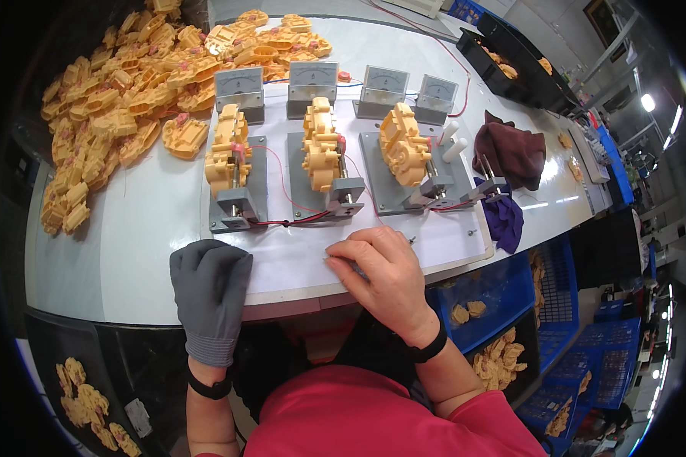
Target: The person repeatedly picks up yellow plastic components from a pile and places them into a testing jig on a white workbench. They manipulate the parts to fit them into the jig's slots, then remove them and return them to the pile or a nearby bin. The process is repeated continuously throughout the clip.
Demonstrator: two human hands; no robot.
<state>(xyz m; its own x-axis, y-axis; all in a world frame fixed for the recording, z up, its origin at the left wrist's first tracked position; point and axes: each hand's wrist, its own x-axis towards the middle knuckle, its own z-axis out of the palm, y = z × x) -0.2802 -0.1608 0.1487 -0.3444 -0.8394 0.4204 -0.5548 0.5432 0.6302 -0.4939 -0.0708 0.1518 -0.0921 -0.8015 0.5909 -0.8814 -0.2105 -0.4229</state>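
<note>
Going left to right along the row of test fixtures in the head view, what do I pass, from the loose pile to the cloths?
Pile of yellow plastic housings → left fixture with yellow housing → middle fixture with yellow housing → right fixture with yellow housing → two white pegs → dark red cloth, with a purple cloth just below it.

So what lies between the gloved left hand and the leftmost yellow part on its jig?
In the head view, only bare white tabletop separates the left hand from the jig plate holding that yellow part.
</note>
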